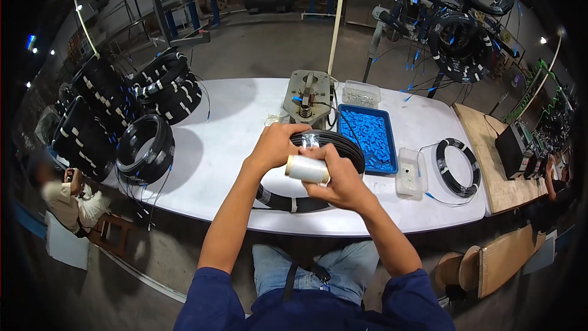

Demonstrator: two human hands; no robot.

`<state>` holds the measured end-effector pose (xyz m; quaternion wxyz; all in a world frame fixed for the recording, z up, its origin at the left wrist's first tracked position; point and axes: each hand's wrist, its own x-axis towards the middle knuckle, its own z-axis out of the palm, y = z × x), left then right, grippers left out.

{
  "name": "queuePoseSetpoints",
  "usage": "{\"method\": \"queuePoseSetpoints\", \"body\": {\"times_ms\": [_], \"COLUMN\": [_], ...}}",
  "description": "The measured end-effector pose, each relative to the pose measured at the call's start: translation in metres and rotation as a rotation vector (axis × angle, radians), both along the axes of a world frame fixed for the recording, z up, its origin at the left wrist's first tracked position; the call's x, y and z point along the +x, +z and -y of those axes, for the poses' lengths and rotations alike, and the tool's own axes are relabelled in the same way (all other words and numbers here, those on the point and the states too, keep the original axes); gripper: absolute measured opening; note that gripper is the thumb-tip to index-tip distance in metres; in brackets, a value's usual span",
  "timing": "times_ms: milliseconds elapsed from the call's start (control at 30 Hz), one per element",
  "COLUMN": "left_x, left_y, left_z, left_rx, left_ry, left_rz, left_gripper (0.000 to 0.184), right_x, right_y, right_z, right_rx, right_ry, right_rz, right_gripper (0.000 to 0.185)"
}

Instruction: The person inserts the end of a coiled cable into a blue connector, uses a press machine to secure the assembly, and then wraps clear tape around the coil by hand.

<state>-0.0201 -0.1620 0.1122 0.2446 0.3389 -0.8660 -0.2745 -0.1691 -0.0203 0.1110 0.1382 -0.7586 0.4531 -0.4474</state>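
Note:
A coil of black cable (pixel 350 147) is raised above the white table in front of me. My left hand (pixel 278 144) grips the coil's left side, its fingers closed near a clear wrapped patch (pixel 310 140). In my right hand (pixel 344 178) is a roll of clear film (pixel 306 169), held with the fingers wrapped round its right end, just below that patch. Beneath my hands, another black coil (pixel 294 203) lies on the table. Behind the raised coil stands a metal press (pixel 307 95).
A blue tray (pixel 396 160) of small blue parts and clear bins (pixel 411 175) are right of my hands. A taped coil (pixel 458 168) lies further right. Stacked coils (pixel 147 147) stand left. Seated person (pixel 67 202) at far left; another person's arm (pixel 554 181) at far right.

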Motion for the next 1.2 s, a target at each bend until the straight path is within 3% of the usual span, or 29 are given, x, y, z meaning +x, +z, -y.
{"method": "queuePoseSetpoints", "body": {"times_ms": [133, 233, 433, 533, 633, 800, 867, 1000, 1200], "left_x": [0.0, 0.0, -0.001, 0.005, 0.003, -0.003, -0.003, -0.003, -0.004], "left_y": [0.003, 0.008, 0.008, 0.013, 0.007, 0.017, 0.013, 0.006, 0.007], "left_z": [-0.004, -0.006, 0.003, 0.0, 0.006, -0.01, -0.013, -0.004, -0.003], "left_rx": [-0.046, 0.032, -0.082, -0.021, 0.061, -0.01, -0.095, -0.082, -0.109], "left_ry": [-0.021, -0.066, -0.248, -0.345, -0.37, -0.239, -0.169, -0.153, -0.125], "left_rz": [-0.026, 0.006, 0.068, 0.018, -0.037, 0.05, 0.078, 0.028, 0.078], "left_gripper": [0.054, 0.063, 0.059, 0.06, 0.059, 0.061, 0.061, 0.06, 0.055], "right_x": [0.001, -0.005, -0.012, -0.018, -0.018, -0.011, -0.012, -0.004, -0.003], "right_y": [-0.016, -0.026, -0.043, -0.061, -0.086, -0.114, -0.126, -0.128, -0.123], "right_z": [-0.014, -0.017, -0.014, -0.013, -0.004, 0.017, 0.02, 0.027, 0.026], "right_rx": [-0.034, 0.176, 0.052, 0.146, 0.036, -0.088, 0.025, 0.011, 0.119], "right_ry": [0.017, 0.002, 0.032, 0.082, 0.123, 0.145, -0.029, -0.02, -0.125], "right_rz": [-0.034, 0.002, 0.011, 0.174, 0.213, 0.361, 0.316, 0.424, 0.357], "right_gripper": [0.052, 0.054, 0.049, 0.048, 0.048, 0.048, 0.049, 0.049, 0.046]}}
